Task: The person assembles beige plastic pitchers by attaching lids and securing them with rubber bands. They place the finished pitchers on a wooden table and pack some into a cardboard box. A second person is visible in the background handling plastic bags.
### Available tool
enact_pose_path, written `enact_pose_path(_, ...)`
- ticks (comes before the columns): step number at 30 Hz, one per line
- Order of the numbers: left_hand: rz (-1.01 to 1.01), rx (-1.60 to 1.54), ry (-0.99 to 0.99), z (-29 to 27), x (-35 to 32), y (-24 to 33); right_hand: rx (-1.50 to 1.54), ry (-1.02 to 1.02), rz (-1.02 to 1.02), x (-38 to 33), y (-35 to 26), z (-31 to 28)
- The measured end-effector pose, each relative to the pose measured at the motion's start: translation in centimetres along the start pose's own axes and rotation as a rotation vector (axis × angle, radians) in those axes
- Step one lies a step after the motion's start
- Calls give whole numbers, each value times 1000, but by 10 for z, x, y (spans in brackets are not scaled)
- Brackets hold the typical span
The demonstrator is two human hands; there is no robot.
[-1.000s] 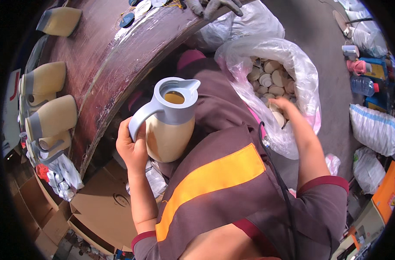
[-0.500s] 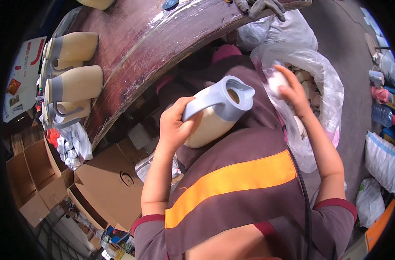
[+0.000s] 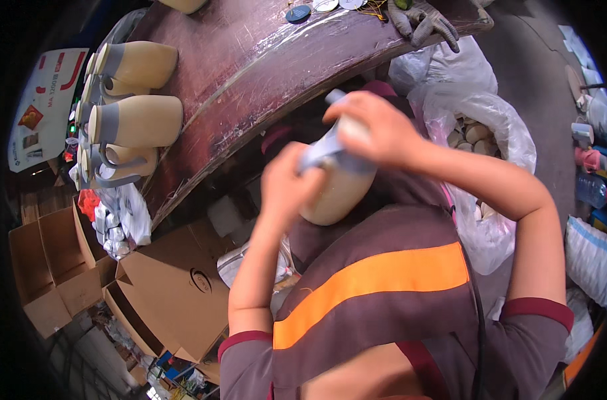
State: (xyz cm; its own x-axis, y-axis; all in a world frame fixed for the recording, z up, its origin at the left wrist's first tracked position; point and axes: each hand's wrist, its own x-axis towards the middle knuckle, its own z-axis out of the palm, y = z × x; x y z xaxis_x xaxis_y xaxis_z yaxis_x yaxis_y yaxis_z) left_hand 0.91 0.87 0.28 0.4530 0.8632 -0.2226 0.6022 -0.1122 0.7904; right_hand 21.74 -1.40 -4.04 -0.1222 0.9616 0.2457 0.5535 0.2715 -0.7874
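Boxes of brown cardboard point(image 3: 172, 283) sit near a scuffed maroon counter point(image 3: 220, 83), my left grip point(image 3: 287, 183) clasping a grey-and-cream jug point(image 3: 338, 198), my right grip point(image 3: 378, 132) over its top, its hold too blurred to tell.

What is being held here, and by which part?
A cream-and-grey jug: left hand on its grey handle, right hand over its top, exact grip blurred.

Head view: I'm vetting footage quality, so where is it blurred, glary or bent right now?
Head view: the left hand, right hand and top of the jug are smeared, probably by motion; head view: the cardboard box looks clearer; head view: pale glare lies on the table; head view: the table's near edge bows, and the picture's corners go black.
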Motion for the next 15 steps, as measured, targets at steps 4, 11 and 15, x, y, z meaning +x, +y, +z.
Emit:
enact_pose_path(4,150,157,-88,33,-21,14,-139,115,110,-4,32,8)
enact_pose_path(11,128,189,25,11,-24,5,-99,12,0,-10,9,-10)
enact_pose_path(15,222,266,-24,48,-30,5,-38,-57,331,-6,17,-5)
